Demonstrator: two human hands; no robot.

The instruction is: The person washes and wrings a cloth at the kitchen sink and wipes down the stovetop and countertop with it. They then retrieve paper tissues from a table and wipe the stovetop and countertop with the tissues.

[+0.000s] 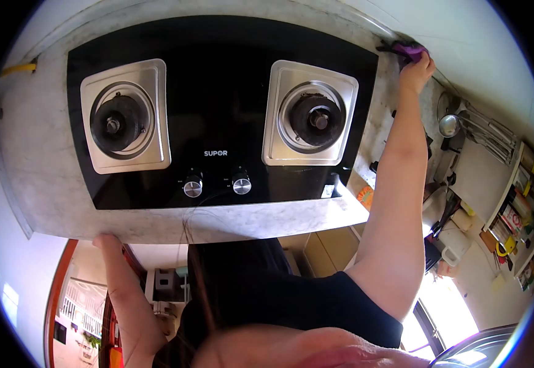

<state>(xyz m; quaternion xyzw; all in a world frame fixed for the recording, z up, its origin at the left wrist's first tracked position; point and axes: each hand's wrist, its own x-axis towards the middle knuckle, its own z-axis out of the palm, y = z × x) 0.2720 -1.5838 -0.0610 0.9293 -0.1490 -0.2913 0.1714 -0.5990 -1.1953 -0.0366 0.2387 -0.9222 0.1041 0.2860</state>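
Observation:
My right hand is stretched far forward to the back right corner of the counter, its fingers closed on a purple cloth. Beside the cloth, a dark object touches the wall edge. My left hand rests at the counter's front edge on the left; only part of it shows, and its fingers are not clearly visible. Between the hands lies a black gas stove with two burners, the left one and the right one, both without pan supports. Two silver knobs are at its front.
Marble-patterned counter surrounds the stove. A yellow pipe is at the left wall. On the right are a hanging ladle, utensils, a white jug and a shelf of packets. An orange round item sits near my right arm.

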